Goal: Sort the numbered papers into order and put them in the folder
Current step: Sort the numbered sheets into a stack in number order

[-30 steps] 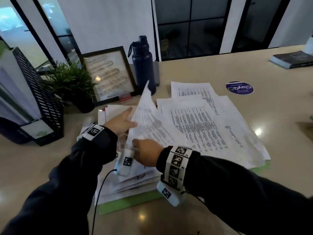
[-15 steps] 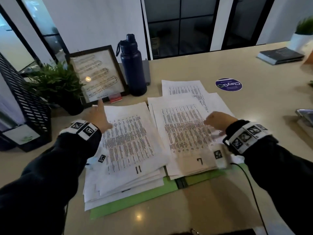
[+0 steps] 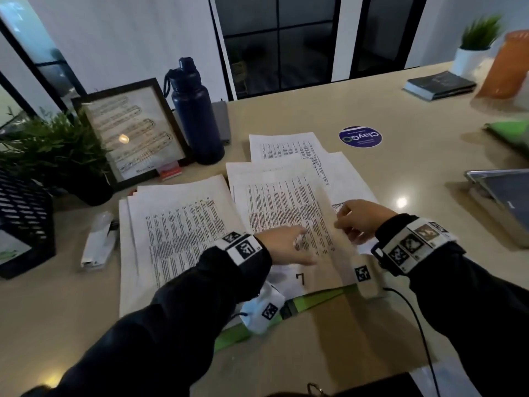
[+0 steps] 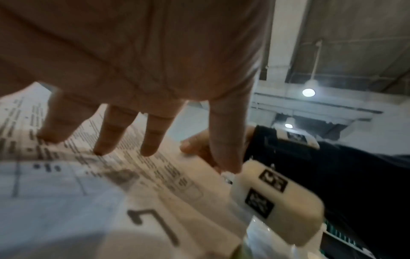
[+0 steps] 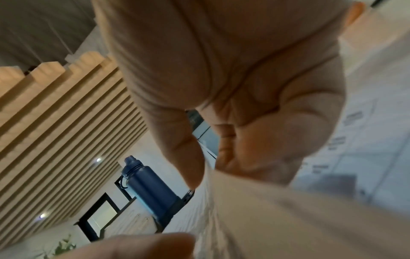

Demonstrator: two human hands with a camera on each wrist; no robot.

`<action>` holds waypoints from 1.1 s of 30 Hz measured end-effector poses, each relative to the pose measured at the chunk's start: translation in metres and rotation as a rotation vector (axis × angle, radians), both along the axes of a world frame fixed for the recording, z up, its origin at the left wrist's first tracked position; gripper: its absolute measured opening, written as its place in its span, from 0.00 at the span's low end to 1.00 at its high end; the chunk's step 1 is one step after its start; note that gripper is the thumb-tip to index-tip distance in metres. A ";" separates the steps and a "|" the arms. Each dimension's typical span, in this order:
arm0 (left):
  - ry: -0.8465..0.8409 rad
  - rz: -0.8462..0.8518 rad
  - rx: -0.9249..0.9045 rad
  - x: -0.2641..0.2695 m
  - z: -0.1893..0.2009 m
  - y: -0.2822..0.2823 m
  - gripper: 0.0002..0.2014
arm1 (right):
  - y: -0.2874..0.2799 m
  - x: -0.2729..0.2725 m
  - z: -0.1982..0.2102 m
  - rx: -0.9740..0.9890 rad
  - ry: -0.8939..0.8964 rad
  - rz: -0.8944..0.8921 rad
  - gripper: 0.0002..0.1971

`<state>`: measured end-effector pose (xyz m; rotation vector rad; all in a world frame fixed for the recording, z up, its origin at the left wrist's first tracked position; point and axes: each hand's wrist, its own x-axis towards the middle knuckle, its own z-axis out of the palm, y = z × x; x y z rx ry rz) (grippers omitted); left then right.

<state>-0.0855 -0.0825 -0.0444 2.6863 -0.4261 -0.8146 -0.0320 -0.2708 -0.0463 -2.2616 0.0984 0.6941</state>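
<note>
Two stacks of printed papers lie on an open green folder point(image 3: 323, 296). The left stack point(image 3: 177, 224) lies flat and no hand touches it. The right stack's top sheet point(image 3: 286, 202) bears a handwritten 7 point(image 3: 300, 279) near its front edge; the same 7 point(image 4: 153, 226) shows in the left wrist view. My left hand point(image 3: 286, 245) reaches across onto this sheet, its fingers point(image 4: 111, 136) straight with tips on the print. My right hand point(image 3: 355, 222) pinches the sheet's right edge between thumb and fingers point(image 5: 213, 168), and that edge curls up.
At the back left stand a dark blue bottle point(image 3: 197, 110), a framed picture point(image 3: 134, 133), a potted plant point(image 3: 51, 150) and a black mesh tray point(image 3: 23, 219). A white object point(image 3: 97, 245) lies left of the papers. A laptop point(image 3: 503, 196) and book point(image 3: 440, 85) sit on the right.
A sheet numbered 11 was laid onto the left stack. My left hand then crossed from the far left onto sheet 7, and my right hand took hold of that sheet's right edge.
</note>
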 end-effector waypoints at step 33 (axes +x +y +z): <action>0.126 0.527 -0.715 -0.004 -0.025 0.008 0.32 | 0.026 -0.040 -0.024 0.497 0.022 -0.039 0.16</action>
